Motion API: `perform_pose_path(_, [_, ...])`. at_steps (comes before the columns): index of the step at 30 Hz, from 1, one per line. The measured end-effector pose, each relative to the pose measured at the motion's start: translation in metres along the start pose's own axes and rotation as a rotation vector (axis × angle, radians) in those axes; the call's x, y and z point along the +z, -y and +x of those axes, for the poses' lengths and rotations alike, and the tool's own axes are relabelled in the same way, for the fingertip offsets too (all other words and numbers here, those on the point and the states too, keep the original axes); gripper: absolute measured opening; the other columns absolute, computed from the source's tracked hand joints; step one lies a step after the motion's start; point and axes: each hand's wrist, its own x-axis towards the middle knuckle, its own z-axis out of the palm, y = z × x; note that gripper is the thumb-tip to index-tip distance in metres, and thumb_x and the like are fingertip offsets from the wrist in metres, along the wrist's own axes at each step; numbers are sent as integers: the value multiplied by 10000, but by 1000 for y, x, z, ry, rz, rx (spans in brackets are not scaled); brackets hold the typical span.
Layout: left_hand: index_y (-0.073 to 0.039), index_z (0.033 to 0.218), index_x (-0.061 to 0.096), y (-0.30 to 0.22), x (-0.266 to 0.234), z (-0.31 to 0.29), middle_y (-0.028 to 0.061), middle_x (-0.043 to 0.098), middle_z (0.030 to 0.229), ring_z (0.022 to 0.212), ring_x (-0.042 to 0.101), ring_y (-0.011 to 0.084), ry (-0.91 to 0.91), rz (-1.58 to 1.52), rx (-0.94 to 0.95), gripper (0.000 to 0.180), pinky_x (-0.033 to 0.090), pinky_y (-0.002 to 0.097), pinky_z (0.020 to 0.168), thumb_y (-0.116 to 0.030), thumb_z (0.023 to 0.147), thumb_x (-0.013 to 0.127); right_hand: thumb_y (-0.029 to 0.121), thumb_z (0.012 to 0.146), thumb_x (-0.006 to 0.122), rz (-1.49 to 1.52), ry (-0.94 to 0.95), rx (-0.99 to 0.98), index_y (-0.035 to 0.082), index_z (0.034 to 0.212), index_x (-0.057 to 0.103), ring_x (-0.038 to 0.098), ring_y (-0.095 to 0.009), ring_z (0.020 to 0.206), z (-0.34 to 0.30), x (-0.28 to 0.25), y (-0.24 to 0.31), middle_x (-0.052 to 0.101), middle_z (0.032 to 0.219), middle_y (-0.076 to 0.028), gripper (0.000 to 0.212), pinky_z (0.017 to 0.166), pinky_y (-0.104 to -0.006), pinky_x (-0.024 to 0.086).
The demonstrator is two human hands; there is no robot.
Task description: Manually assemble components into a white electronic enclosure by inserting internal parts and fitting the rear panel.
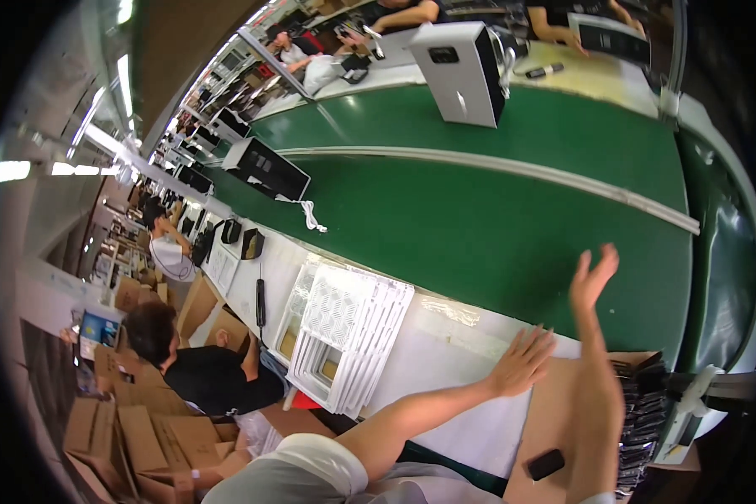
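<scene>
My left hand [525, 361] hovers over or rests at the front edge of the white worktable [445, 370], its fingers stretched out and nothing in it. Further right, my right hand [594, 275] reaches above the green conveyor belt [428, 227]. Its thumb and fingers are apart, and it holds nothing. Left of my left hand, a stack of white plastic frames [344, 336] lies on the table. A small black oblong object [546, 464] sits on the cardboard [538, 420] below my hands. Beside my right forearm is a pile of thin black pieces [638, 420].
A white-and-black boxy appliance [269, 168] with a white cord stands on the near belt lane. Another [458, 71] is on the far lane, past the pale divider rail [496, 164]. A person in black [218, 370] sits to my left near cardboard boxes [143, 445]. Others work across the belt.
</scene>
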Motion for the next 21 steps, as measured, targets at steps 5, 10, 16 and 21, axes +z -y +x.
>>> perform_pose_path(5, [-74, 1589, 238, -22, -15, -129, 149, 204, 1656, 1540, 139, 356, 201, -42, -41, 793, 122, 586, 1222, -338, 942, 612, 68, 887, 647, 117, 326, 37, -33, 1442, 388, 366, -447, 1361, -140, -75, 127, 418, 1444, -270, 621, 1148, -552, 266])
perform_pose_path(10, [-120, 1588, 273, -12, -45, -206, 124, 217, 1659, 1544, 144, 335, 259, 15, -254, 749, 111, 576, 1226, -392, 962, 584, 115, 845, 664, 22, 597, 142, -39, 1448, 375, 242, -493, 1449, -246, -150, 178, 331, 1538, -285, 686, 1185, -594, 197])
perform_pose_path(16, [-169, 1571, 339, -5, -43, -222, 84, 308, 1631, 1525, 213, 329, 95, -22, -163, 684, 122, 572, 1225, -441, 977, 539, 317, 899, 640, -392, 800, 220, -28, 1496, 347, 185, -464, 1494, -302, -189, 195, 287, 1586, -255, 750, 1207, -581, 152])
perform_pose_path(21, [-175, 1568, 347, 1, -51, -228, 81, 318, 1624, 1518, 223, 335, 87, 53, -281, 689, 121, 580, 1225, -416, 957, 552, 353, 941, 577, -377, 826, 62, -7, 1505, 347, 203, -447, 1496, -303, -181, 208, 308, 1590, -214, 709, 1218, -559, 149])
